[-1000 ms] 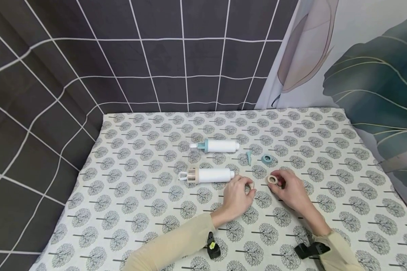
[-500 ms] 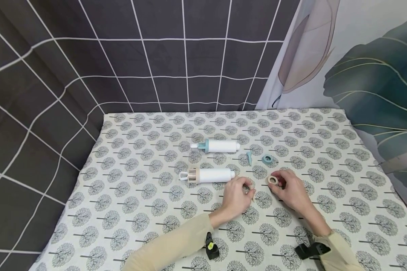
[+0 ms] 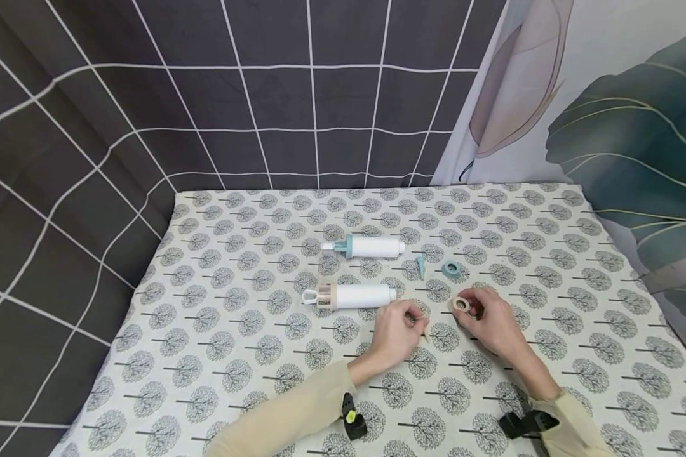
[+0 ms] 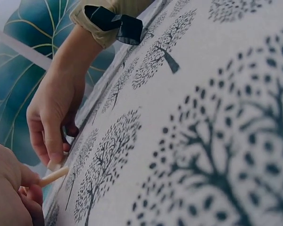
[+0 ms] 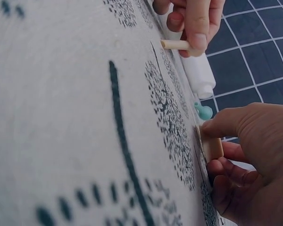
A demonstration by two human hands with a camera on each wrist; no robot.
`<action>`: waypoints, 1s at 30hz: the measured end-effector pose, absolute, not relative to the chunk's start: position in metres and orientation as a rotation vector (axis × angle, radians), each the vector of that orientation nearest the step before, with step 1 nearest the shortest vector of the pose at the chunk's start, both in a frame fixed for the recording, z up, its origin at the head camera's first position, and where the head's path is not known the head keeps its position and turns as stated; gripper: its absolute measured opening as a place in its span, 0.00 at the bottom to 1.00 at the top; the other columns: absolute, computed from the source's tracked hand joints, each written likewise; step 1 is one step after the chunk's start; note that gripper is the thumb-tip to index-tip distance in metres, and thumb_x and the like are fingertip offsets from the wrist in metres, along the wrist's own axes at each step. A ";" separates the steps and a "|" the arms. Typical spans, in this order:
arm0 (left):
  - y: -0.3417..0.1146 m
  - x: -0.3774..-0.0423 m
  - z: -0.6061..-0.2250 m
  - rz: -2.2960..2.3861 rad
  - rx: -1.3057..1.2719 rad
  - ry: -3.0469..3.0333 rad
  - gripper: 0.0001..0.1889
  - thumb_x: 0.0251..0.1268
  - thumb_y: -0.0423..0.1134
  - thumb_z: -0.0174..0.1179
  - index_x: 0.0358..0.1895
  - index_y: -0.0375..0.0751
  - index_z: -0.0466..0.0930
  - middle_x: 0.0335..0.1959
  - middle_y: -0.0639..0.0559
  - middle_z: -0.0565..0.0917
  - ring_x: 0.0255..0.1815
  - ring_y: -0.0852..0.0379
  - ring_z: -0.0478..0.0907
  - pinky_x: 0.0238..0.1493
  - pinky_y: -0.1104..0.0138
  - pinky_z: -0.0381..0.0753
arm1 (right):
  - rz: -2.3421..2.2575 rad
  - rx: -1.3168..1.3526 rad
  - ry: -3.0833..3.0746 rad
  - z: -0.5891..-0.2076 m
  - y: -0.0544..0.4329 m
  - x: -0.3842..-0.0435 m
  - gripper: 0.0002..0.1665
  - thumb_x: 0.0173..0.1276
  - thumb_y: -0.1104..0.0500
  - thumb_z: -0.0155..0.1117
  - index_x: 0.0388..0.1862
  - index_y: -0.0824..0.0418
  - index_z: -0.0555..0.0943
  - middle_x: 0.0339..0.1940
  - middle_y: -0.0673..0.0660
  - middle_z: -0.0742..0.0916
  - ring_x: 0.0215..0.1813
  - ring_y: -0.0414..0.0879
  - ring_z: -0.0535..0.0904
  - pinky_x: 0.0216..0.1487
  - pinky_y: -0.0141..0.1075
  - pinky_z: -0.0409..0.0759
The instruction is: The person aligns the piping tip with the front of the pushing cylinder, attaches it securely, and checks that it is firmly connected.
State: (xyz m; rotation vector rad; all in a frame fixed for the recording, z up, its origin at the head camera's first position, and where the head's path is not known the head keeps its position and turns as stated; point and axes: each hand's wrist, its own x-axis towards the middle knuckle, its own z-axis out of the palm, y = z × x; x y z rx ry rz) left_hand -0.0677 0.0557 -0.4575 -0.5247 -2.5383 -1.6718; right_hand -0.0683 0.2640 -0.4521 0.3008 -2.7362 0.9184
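While fingers (image 5: 198,26) pinch peg (image 5: 174,44), others (image 5: 228,121) grip ring (image 5: 213,148)

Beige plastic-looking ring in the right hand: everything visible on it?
The beige plastic-looking ring is short and round, with a thick wall and a wide central hole, its opening tilted up toward the head camera. The right hand pinches it between thumb and fingers, nearer the person than the light-blue ring. It is close to the white tree-print cloth; whether it touches the cloth is unclear. Fingers hide part of it.
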 end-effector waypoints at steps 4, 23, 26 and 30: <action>0.055 -0.066 -0.457 -1.660 -0.509 -2.538 0.05 0.55 0.25 0.70 0.30 0.35 0.84 0.29 0.49 0.85 0.21 0.73 0.73 0.25 0.80 0.75 | 0.930 0.299 -2.738 -0.451 0.264 -0.068 0.19 0.53 0.70 0.76 0.43 0.70 0.81 0.32 0.55 0.79 0.31 0.44 0.74 0.30 0.33 0.76; 0.052 -0.062 -0.447 -1.787 -0.407 -2.471 0.05 0.56 0.27 0.71 0.30 0.35 0.83 0.19 0.53 0.82 0.12 0.76 0.67 0.11 0.76 0.70 | 0.995 0.273 -2.728 -0.440 0.259 -0.062 0.20 0.53 0.71 0.75 0.45 0.70 0.80 0.33 0.56 0.80 0.31 0.46 0.77 0.31 0.32 0.80; 0.052 -0.062 -0.445 -1.814 -0.395 -2.469 0.05 0.56 0.27 0.71 0.30 0.35 0.83 0.19 0.53 0.82 0.12 0.75 0.67 0.10 0.75 0.71 | 1.008 0.274 -2.726 -0.439 0.259 -0.061 0.20 0.53 0.72 0.75 0.45 0.70 0.80 0.33 0.56 0.80 0.32 0.46 0.78 0.31 0.32 0.80; 0.051 -0.062 -0.443 -1.800 -0.385 -2.449 0.05 0.56 0.28 0.71 0.30 0.35 0.83 0.20 0.53 0.82 0.13 0.74 0.67 0.11 0.75 0.71 | 1.019 0.293 -2.704 -0.436 0.257 -0.060 0.20 0.52 0.72 0.75 0.45 0.70 0.80 0.33 0.56 0.81 0.31 0.46 0.78 0.30 0.31 0.81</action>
